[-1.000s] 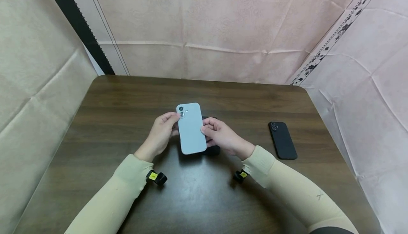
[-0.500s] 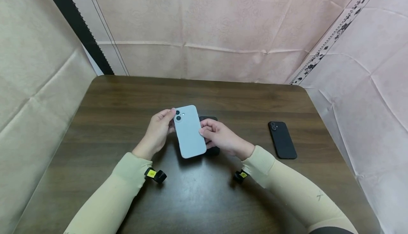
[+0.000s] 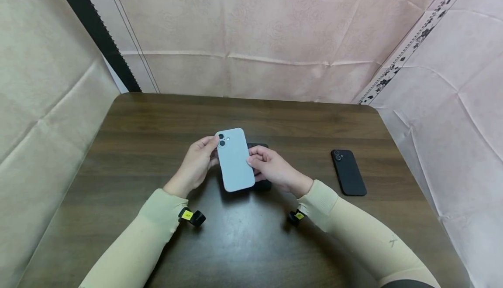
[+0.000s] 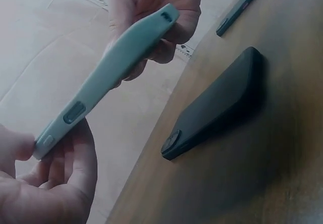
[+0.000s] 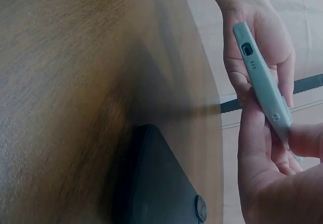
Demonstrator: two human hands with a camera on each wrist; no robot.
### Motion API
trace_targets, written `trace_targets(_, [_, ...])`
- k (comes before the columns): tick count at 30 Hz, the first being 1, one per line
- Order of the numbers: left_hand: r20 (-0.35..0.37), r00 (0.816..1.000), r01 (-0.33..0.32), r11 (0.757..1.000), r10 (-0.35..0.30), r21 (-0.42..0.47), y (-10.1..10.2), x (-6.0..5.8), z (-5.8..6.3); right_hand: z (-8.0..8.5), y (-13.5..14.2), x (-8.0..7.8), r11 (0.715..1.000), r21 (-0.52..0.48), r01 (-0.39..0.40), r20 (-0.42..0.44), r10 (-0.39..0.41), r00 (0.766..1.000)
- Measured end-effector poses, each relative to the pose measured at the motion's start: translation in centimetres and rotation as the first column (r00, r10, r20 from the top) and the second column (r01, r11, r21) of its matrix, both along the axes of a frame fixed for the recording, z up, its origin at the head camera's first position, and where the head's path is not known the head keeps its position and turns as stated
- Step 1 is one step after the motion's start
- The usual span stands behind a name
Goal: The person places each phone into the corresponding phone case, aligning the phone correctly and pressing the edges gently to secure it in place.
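Between both hands, above the table, is a light blue phone case point(image 3: 236, 161), its back toward the head camera and slightly tilted. My left hand point(image 3: 193, 166) pinches its upper left side near the camera cutouts. On the opposite edge, my right hand point(image 3: 277, 171) grips with thumb and curled fingers. Both wrist views show the case edge-on, with side openings; whether a phone sits inside cannot be told. Under the case and right hand lies a black phone point(image 4: 217, 105), camera side up, partly hidden from the head camera.
A second black phone point(image 3: 348, 173) lies camera side up on the right of the brown wooden table point(image 3: 177, 113). Pale cloth point(image 3: 275, 30) hangs behind the table and along its sides. Small black cameras are strapped at both wrists.
The case shifted slightly left and tilted, then came partly back, with the left hand moving along with it. The right hand and both black phones stayed nearly still.
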State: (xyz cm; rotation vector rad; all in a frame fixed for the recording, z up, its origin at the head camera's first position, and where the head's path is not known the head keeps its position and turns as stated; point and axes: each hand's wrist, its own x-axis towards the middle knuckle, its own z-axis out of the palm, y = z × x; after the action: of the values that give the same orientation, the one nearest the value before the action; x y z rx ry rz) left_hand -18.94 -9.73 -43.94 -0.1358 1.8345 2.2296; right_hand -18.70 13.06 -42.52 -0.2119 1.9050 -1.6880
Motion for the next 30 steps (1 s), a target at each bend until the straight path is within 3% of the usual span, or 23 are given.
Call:
trace_targets(8, [0.010, 0.997, 0.078, 0.992, -0.077, -0.101, 0.7, 1.0, -0.5, -0.1, -0.2, 0.1, 0.990, -0.055, 0.127, -0.001, -0.127, 0.992])
trace_targets(14, [-0.043, 0.998, 0.048, 0.987, -0.055, -0.151, 0.8, 1.1, -0.6, 0.0, -0.3, 0.2, 0.988, -0.057, 0.146, -0.001, -0.146, 0.989])
trace_targets(19, [-0.032, 0.999, 0.018, 0.986, -0.024, -0.167, 1.0, 0.8, -0.4, 0.2, -0.7, -0.2, 0.986, -0.046, 0.160, -0.013, -0.161, 0.987])
trace_targets(27, [-0.029, 0.993, 0.102, 0.974, -0.111, -0.204, 1.3, 0.9, -0.9, 0.1, -1.0, -0.9, 0.972, 0.019, 0.233, 0.010, -0.233, 0.972])
trace_targets(30, [-0.032, 0.995, 0.087, 0.971, -0.097, -0.220, 1.4, 0.7, -1.3, 0.0, -1.3, -1.2, 0.968, 0.027, 0.249, 0.023, -0.249, 0.968])
